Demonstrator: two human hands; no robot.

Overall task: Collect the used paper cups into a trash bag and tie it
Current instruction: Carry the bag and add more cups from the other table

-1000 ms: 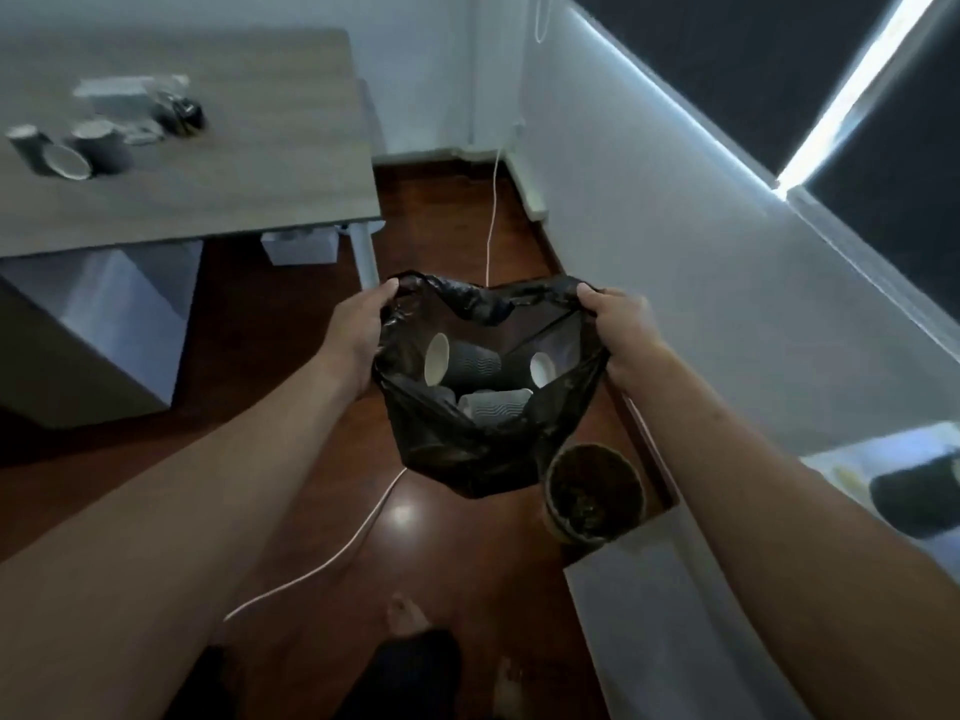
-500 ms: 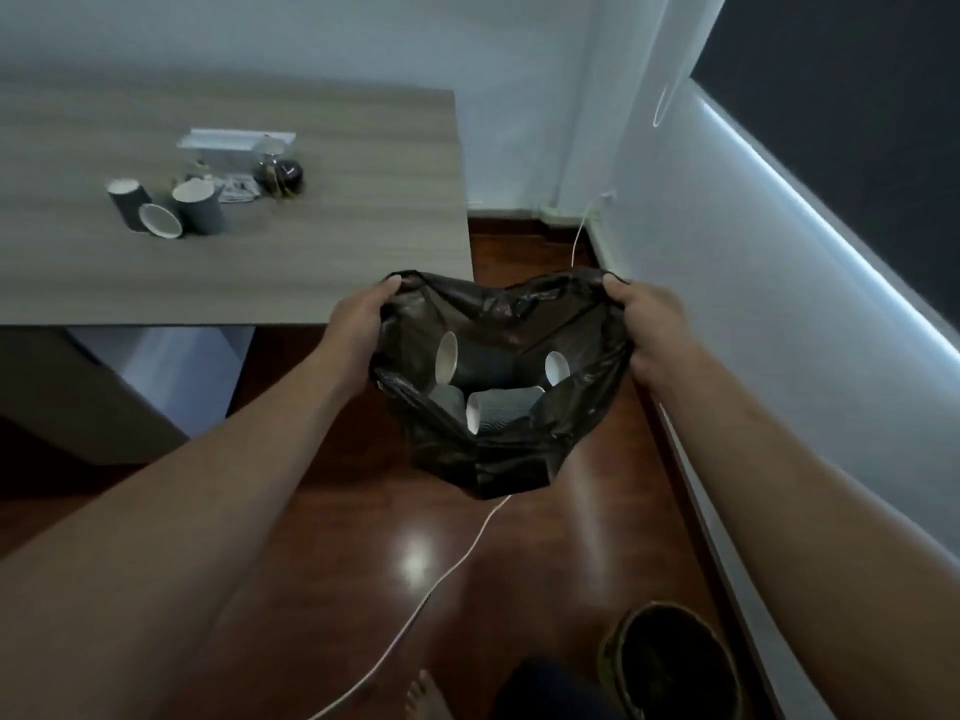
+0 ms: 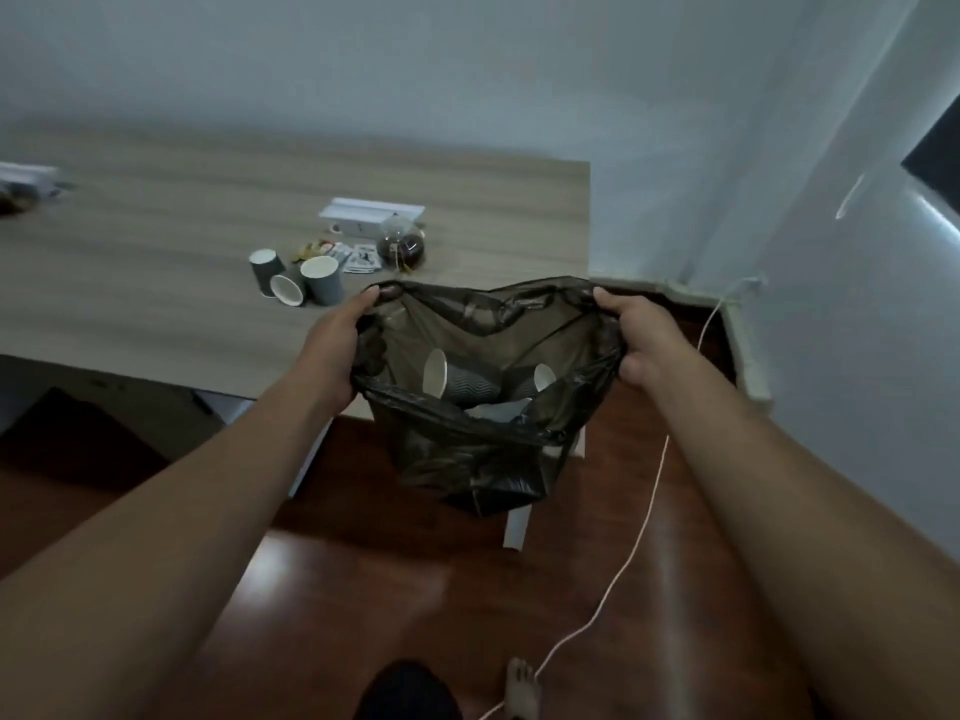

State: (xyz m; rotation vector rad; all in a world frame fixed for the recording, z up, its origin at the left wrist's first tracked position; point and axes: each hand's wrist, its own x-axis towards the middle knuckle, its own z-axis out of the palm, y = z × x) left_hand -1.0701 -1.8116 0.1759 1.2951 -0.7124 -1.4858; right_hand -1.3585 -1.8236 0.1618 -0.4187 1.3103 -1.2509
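A black trash bag (image 3: pixel 483 459) hangs open between my hands in front of the table's near edge. My left hand (image 3: pixel 337 350) grips the left side of its rim and my right hand (image 3: pixel 644 340) grips the right side. Several grey paper cups with white insides (image 3: pixel 457 387) lie in the bag. Three more grey cups stand or lie on the wooden table (image 3: pixel 156 283): one upright at the left (image 3: pixel 266 270), one on its side (image 3: pixel 288 291), one upright (image 3: pixel 323 280), just beyond my left hand.
Sachets (image 3: pixel 337 254), a white box (image 3: pixel 371 213) and a round glass teapot (image 3: pixel 401 246) sit behind the cups. A white cable (image 3: pixel 644 517) trails over the dark wooden floor to a wall socket. A white wall runs along the right. My bare foot (image 3: pixel 522 688) shows at the bottom.
The view has swung up and left toward the table, which now lies closer. The bag stays held open in both hands. The bin on the floor has left the view.
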